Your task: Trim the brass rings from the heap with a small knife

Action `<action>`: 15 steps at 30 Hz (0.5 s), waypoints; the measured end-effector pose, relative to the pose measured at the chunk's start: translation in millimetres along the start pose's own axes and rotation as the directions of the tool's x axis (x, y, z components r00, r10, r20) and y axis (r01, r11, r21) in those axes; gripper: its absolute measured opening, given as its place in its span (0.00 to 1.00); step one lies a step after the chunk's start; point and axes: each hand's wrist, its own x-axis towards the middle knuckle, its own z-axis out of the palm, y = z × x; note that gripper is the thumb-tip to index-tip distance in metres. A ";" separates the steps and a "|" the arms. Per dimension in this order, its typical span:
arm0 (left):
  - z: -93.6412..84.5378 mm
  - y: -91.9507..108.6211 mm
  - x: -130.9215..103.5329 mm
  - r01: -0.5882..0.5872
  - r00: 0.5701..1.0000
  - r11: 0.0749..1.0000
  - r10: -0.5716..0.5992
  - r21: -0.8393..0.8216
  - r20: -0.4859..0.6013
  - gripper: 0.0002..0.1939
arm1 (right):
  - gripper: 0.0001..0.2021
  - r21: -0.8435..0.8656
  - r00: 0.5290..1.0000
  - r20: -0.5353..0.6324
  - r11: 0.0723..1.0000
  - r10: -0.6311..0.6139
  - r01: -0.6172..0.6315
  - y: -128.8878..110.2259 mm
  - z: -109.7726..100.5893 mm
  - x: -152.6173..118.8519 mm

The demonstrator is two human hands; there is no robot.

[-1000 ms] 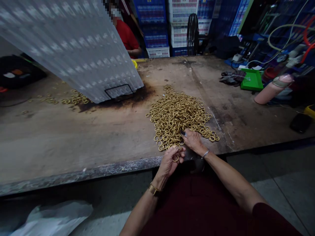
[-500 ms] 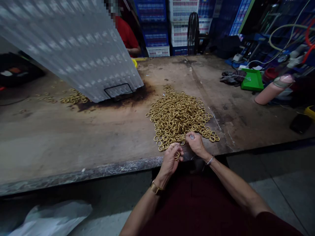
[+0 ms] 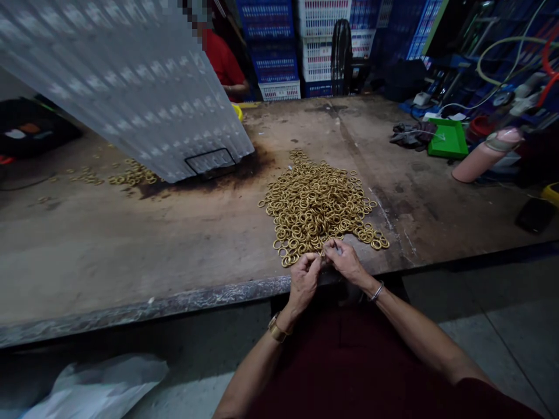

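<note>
A heap of brass-coloured rings (image 3: pixel 318 201) lies near the front edge of the wooden table, with looser rings around its sides. My left hand (image 3: pixel 304 280) is closed at the near side of the heap, thumb and forefinger pinched. Its curled fingers now hide the rings seen in it a moment earlier. Close beside it, my right hand (image 3: pixel 346 261) is closed on a small grey piece (image 3: pixel 338 248), whose kind I cannot make out. The fingertips of both hands nearly meet at the heap's front edge.
A tall pale ribbed stack (image 3: pixel 144 87) leans at the left, with more rings (image 3: pixel 133 173) behind its foot. A green tray (image 3: pixel 448 139) and a pink bottle (image 3: pixel 487 154) are at the right. Beyond the table are stacked crates (image 3: pixel 273 43) and a person in red (image 3: pixel 222 58).
My right hand has moved left and slightly down, toward my left hand. The left hand has turned and closed up, so the rings in it no longer show.
</note>
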 end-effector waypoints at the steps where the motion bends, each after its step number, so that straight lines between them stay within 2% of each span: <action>1: 0.5 0.6 -0.2 -0.057 0.998 0.998 0.058 0.038 -0.002 0.08 | 0.11 -0.012 1.000 0.017 1.000 -0.026 0.026 -1.2 -1.1 0.3; 3: 1.1 0.2 -0.2 -0.176 0.984 0.978 0.178 0.115 -0.003 0.08 | 0.10 -0.045 0.998 0.044 0.998 -0.051 0.053 -3.2 -1.9 0.8; 5: 0.7 -1.8 0.3 -0.179 0.984 0.976 0.179 0.123 0.009 0.09 | 0.10 -0.069 0.998 0.056 0.997 -0.036 0.040 -4.2 -1.3 1.2; 8: -1.9 -5.4 1.1 -0.029 0.999 0.997 0.026 0.070 0.044 0.14 | 0.11 -0.078 0.999 0.039 0.997 0.000 0.003 -4.1 0.3 1.3; 11: -3.7 -7.3 1.4 0.114 0.985 0.993 -0.111 -0.011 0.133 0.18 | 0.11 -0.087 1.000 0.009 0.996 0.012 -0.011 -3.4 1.2 1.1; 15: -2.6 -5.7 1.0 0.154 0.974 0.981 -0.131 -0.117 0.186 0.20 | 0.11 -0.039 0.999 0.025 0.999 0.039 -0.038 -4.1 1.8 0.8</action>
